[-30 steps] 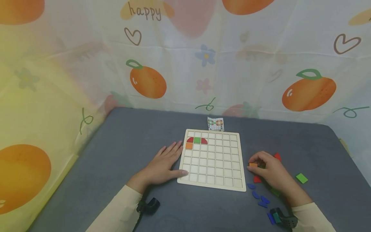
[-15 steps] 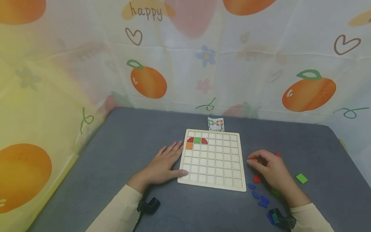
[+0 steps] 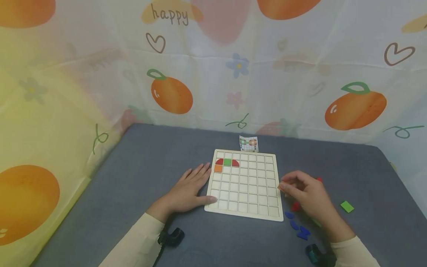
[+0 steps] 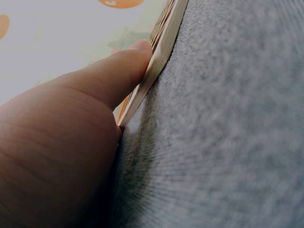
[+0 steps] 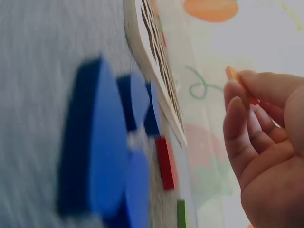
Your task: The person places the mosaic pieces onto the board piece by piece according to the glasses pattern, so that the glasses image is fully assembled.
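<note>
Between thumb and fingertips, my right hand pinches a small orange tile, held up at the right edge of a wooden grid board. My left hand lies flat with fingers spread against the board's left side, its thumb resting on the rim. In the board's upper left sit a red curved tile, a green square tile and a second red curved tile in a row. An orange square tile lies below the left red one.
Several blue pieces lie near the board's lower right corner. A red piece is partly under my right hand, and a green tile lies farther right. A small printed pattern card stands behind the board.
My right hand has lifted the orange tile from among the loose pieces and carried it left to the board's edge. The left hand has stayed in place.
</note>
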{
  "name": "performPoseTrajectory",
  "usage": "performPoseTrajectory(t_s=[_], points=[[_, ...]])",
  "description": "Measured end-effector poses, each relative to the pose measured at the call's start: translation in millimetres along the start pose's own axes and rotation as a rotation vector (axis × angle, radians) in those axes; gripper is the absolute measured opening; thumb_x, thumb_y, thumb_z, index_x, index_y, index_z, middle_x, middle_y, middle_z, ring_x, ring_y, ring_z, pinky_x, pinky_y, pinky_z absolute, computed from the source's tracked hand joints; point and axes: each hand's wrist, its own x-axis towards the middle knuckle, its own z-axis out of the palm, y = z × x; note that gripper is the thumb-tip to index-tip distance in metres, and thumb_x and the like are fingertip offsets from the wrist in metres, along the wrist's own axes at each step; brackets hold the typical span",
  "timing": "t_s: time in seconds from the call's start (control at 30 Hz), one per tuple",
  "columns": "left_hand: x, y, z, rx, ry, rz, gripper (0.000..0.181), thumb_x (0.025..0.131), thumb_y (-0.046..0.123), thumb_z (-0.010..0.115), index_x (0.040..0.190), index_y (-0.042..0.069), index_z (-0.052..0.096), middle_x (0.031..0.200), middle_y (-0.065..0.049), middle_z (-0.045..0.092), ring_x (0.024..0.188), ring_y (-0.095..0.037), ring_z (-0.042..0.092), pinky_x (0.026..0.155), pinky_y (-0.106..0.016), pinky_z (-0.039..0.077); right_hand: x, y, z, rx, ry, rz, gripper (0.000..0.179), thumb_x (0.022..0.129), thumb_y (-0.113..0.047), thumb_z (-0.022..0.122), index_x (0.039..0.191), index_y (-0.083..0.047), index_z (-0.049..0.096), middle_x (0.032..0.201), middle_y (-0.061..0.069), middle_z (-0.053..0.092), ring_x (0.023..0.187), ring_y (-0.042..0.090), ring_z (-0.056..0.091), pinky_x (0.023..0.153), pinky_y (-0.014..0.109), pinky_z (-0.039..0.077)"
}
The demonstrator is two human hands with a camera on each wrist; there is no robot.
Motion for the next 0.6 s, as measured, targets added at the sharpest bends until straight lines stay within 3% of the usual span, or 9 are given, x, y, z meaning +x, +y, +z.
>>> performPoseTrajectory(t_s=[0.3, 0.6], points=[[-0.2, 1.0, -0.6, 0.005, -0.004, 0.005, 0.106, 0.101, 0.074, 0.059, 0.174, 0.008, 0.019, 0.181, -0.003, 0.008, 0.166, -0.023, 0.000, 0.129, -0.055, 0.000, 2.5, -16.8, 21.0, 0.066, -0.035, -0.068, 0.011, 0.097, -0.011, 0.086, 0.103, -0.009, 0.077, 0.090, -0.002, 0.077, 0.075, 0.024, 0.075, 0.067, 0.031, 0.061], [0.1, 0.4, -0.3, 0.006, -0.009, -0.002, 0.107, 0.101, 0.075, 0.059, 0.174, 0.009, 0.017, 0.181, -0.002, 0.007, 0.166, -0.022, -0.001, 0.130, -0.055, 0.000, 17.8, -36.5, 34.7, 0.013, -0.031, -0.077, 0.011, 0.100, -0.021, 0.084, 0.108, -0.016, 0.078, 0.090, -0.004, 0.077, 0.075, 0.021, 0.071, 0.067, 0.035, 0.059]])
